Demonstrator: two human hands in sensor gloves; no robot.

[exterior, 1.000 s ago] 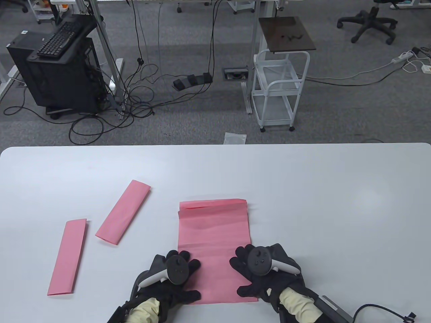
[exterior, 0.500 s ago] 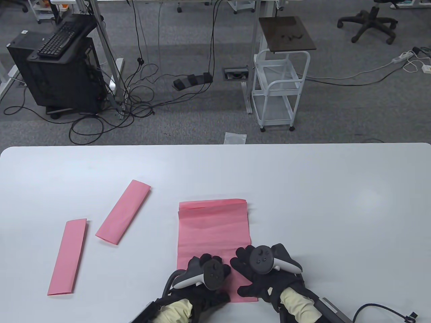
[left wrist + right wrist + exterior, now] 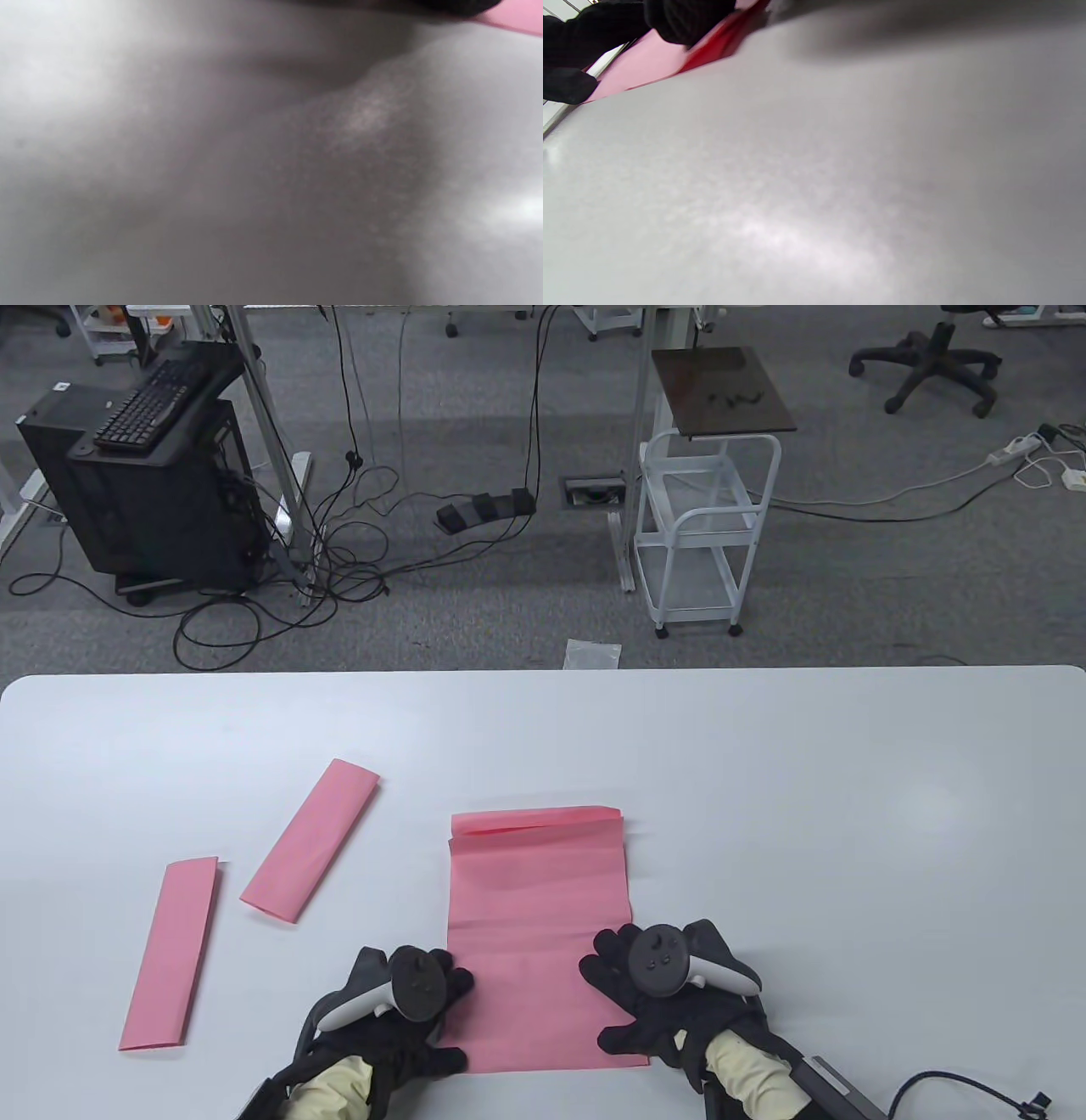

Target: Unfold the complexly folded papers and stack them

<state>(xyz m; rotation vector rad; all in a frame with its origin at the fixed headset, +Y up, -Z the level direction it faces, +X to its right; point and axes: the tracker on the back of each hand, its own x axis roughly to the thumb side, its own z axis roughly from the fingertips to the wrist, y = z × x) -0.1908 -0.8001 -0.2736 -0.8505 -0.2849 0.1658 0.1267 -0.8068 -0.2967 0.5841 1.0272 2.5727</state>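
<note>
Pressing flat with spread fingers, the right hand (image 3: 657, 988) and left hand (image 3: 399, 1010) hold one partly unfolded sheet (image 3: 543, 933) between them; its far end stays folded. Two folded papers (image 3: 310, 840) wait on the counter (image 3: 764, 814), beyond the left hand.

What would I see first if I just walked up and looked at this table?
First, the big pink paper near the table's front edge, mostly opened out, with a fold still at its far end. Two black-gloved hands rest on its near corners: the left hand and the right hand. Off to the left lie two folded pink strips on the white table.
</note>
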